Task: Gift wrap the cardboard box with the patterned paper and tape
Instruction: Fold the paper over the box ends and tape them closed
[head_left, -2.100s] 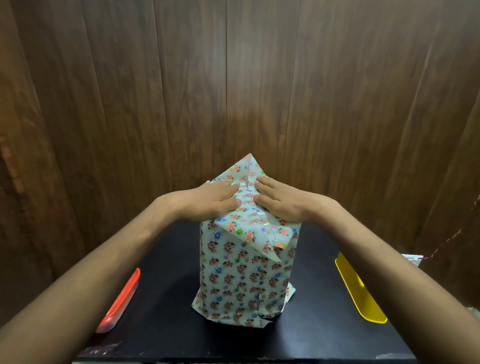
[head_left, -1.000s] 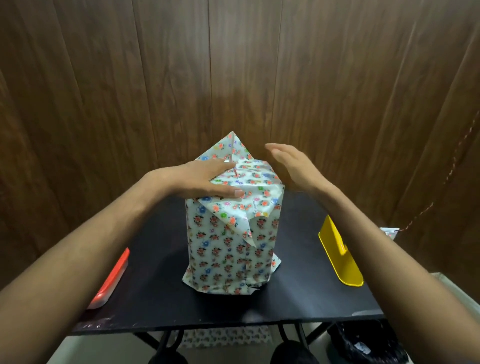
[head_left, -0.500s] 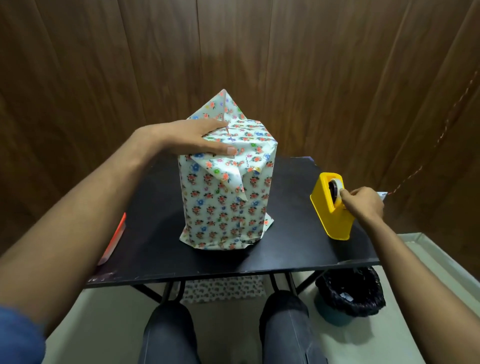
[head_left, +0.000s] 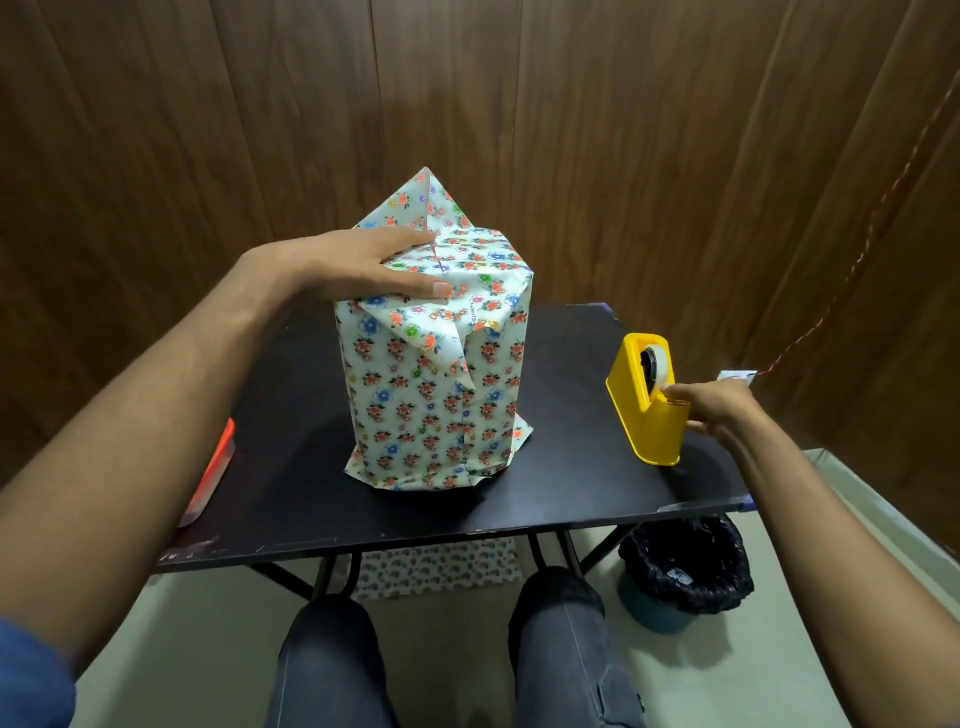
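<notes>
1. The left hand (head_left: 358, 265) has stayed flat on top of the box (head_left: 436, 358), just as it was half a second ago. Its fingers (head_left: 410, 286) lie straight and close together, pressing the folded paper flap (head_left: 415, 332) down.
2. The box stands upright in the middle of the black desk (head_left: 571, 488), wrapped in the flowery paper. One pointed flap (head_left: 426, 202) sticks up at the back, the same as before.
3. The right hand (head_left: 714, 405) was up by the box two seconds ago. Now it is at the yellow tape holder (head_left: 647, 410) near the right edge of the desk, well apart from the box. Its fingers are curled at the front of the holder, just under the tape roll (head_left: 655, 364). I cannot tell if they pinch the tape end or only touch the holder.
4. On the far left of the desk lies a red thing (head_left: 215, 478). The left arm hides most of it, so I cannot tell what it is.
5. Under the desk a piece of flowery paper (head_left: 439, 569) lies on the floor, partly hidden by the desk edge and its legs.
6. Two knees in dark trousers (head_left: 561, 623) show at the bottom.
7. A bin with a black bag (head_left: 685, 566) sits on the floor at the right.
8. A small white thing (head_left: 736, 375) behind the right hand is too small to make out.
</notes>
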